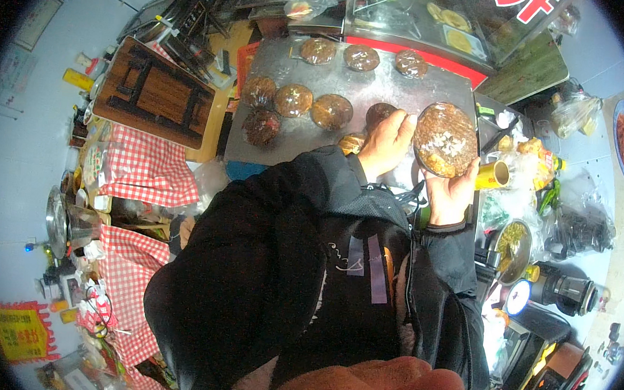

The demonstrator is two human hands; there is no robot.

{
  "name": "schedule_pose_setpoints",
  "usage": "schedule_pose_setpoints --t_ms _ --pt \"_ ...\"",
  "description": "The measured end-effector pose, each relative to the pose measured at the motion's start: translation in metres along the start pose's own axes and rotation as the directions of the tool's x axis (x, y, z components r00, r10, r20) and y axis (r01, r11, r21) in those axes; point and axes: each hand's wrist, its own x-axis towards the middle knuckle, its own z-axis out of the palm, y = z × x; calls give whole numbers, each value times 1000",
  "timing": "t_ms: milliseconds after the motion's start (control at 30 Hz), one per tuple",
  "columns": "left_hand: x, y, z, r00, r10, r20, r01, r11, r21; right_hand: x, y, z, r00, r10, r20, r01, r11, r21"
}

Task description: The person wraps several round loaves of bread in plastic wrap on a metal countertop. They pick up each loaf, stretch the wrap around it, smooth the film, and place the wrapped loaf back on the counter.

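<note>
My right hand point(450, 193) holds up a round brown flat cake point(445, 136) with pale flakes on its lower part; the fingers support it from below. Just left of it, my left hand point(389, 145) has its fingers drawn together near the cake's edge. Whether something thin is pinched there, I cannot tell. Beneath the hands is a metal worktop point(379, 87) with several similar brown cakes, shiny as if under clear film. One dark round cake point(381, 112) lies behind my left hand, and another round piece point(350, 144) is partly hidden by my left sleeve.
A glass case point(421, 20) stands behind the worktop's red edge. On the left are a brown folding table point(155, 91) and red checked cloths point(149, 171). To the right sit a yellow cylinder point(492, 175), a metal bowl of chopped greens point(513, 244) and plastic bags point(581, 216).
</note>
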Motion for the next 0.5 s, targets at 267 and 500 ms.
schedule_pose_setpoints --t_ms 267,500 --pt "0 -10 14 970 -240 39 240 912 -333 6 -1 -1 1000 20 -2 -20 1000 11" --pt "4 -8 14 926 -349 141 376 832 -408 11 1 -3 1000 -3 -15 4 1000 18"
